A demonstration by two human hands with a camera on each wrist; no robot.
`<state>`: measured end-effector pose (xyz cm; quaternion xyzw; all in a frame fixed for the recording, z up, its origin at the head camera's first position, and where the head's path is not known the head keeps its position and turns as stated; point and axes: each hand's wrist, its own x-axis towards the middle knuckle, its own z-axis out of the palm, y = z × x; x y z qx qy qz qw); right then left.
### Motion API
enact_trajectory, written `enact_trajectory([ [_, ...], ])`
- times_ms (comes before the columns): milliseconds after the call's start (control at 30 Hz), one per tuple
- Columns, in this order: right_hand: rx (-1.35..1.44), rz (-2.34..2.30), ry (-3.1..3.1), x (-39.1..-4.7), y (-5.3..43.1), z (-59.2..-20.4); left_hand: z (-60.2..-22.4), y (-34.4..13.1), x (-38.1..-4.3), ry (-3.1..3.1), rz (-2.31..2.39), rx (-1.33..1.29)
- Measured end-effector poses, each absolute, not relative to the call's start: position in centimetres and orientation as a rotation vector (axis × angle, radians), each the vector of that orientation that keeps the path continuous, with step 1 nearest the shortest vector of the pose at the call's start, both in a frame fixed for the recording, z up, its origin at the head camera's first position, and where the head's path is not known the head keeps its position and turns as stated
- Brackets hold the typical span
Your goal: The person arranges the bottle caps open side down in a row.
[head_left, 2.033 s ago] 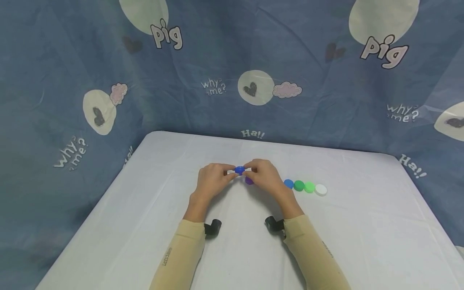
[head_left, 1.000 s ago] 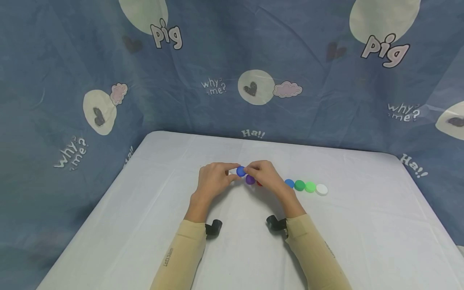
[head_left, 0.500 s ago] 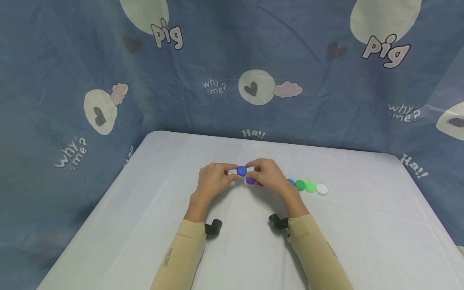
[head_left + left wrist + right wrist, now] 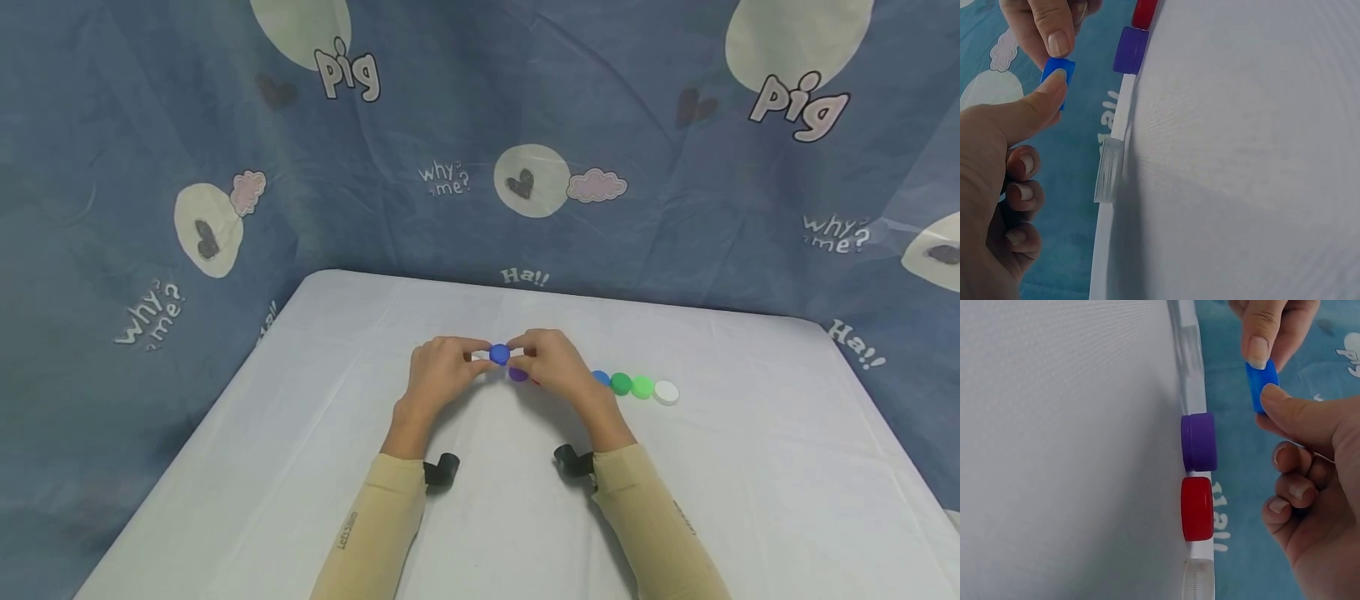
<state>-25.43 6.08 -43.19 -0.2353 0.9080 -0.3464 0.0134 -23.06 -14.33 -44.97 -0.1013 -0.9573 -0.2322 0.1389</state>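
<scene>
A blue bottle cap (image 4: 499,354) is held up over the table between both hands. My left hand (image 4: 441,371) pinches its left side with thumb and forefinger. From the right, my right hand (image 4: 553,362) pinches the opposite side the same way. In both wrist views the cap is raised above the tabletop, and the other fingers of each hand are curled in. A purple bottle cap (image 4: 1199,442) stands on the table just below the held one, with a red bottle cap (image 4: 1197,509) beside it. Part of the red cap is hidden behind the right hand in the head view.
A clear ridged cap (image 4: 1110,170) lies left of the purple one, and a whitish cap (image 4: 1199,578) beyond the red. Farther right, another blue cap (image 4: 600,377), dark green (image 4: 620,383), light green (image 4: 642,387) and white (image 4: 666,392) caps continue the row on the white tablecloth (image 4: 750,467).
The right hand's thumb and forefinger were together at the cap's edge a second ago; they now spread around its right side. The blue cap has turned slightly. The left hand has barely moved.
</scene>
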Motion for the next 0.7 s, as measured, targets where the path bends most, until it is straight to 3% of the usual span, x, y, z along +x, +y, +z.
enact_trajectory([
  [700, -0.657, -0.815, 2.944, -25.4, 4.7, -44.1, -45.1, -14.1, -23.2, -2.883, -0.588, -0.272],
])
